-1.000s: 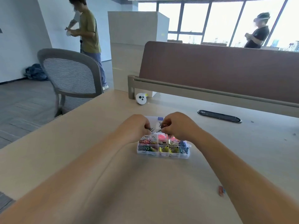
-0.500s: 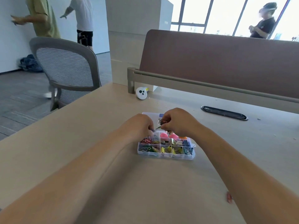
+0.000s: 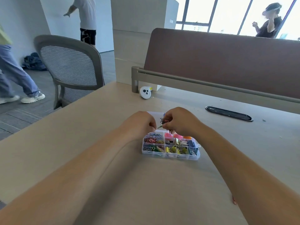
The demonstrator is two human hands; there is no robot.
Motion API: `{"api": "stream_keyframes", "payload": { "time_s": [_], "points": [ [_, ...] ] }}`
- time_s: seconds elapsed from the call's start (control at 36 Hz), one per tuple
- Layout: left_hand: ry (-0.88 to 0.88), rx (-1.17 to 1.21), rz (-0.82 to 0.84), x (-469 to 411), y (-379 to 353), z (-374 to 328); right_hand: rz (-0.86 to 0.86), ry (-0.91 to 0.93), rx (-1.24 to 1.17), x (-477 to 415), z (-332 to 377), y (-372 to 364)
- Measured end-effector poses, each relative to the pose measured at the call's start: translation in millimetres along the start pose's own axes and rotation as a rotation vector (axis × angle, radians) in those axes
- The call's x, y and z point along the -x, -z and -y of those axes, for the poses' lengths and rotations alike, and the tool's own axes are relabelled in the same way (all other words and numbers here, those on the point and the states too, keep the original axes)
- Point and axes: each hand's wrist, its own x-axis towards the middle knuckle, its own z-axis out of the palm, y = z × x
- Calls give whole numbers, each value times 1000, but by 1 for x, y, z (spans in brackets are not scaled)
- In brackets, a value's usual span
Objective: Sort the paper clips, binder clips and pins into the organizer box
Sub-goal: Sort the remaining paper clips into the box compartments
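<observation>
Between the two sets of fingers (image 3: pixel 168 127), just above the far edge of the organizer box (image 3: pixel 170 157): a tangled clump of paper clips (image 3: pixel 163 121). Fingers of the right hand (image 3: pixel 180 122) are curled round the clump, holding it off the table (image 3: pixel 97 127). Those of the left hand (image 3: pixel 142 125) pinch narrow on one green clip (image 3: pixel 159 127) sticking out at the clump's lower left. Looks like teasing it free, but that's a judgement only.

Handling: the clips are light, stiff wire, and the loops hook into each other. A straight pull probably drags the whole clump. Better to take one clip by its outer loop end and slide or twist it out along the wire. Coated wire is slick, so pinch firm and close to the end. Breakage risk is low. The main risk is loose clips dropping into the wrong compartment, since the clump hangs right over the box.

The box is clear plastic and open; what looks like its lid (image 3: pixel 155 113) shows behind the hands. Left compartments hold coloured paper clips; middle and right hold binder clips (image 3: pixel 172 149). The far row has pink and orange pieces (image 3: pixel 177 136); pins or not, cannot tell. Sorting looks mostly done.

Further out on the table: a white round gadget (image 3: pixel 145 93) by the divider post, a black cable slot (image 3: pixel 228 113) to the right, and a small pink item (image 3: pixel 234 200) beside the right forearm, unidentifiable. A grey chair (image 3: pixel 69 65) stands off the left edge, with people in the background.
</observation>
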Motion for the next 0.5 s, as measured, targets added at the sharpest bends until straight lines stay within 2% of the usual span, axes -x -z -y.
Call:
{"api": "stream_keyframes", "payload": {
  "time_s": [0.5],
  "points": [
    [69,69,-88,6,2,23,47,32,-8,-10,21,-13]
  ]
}}
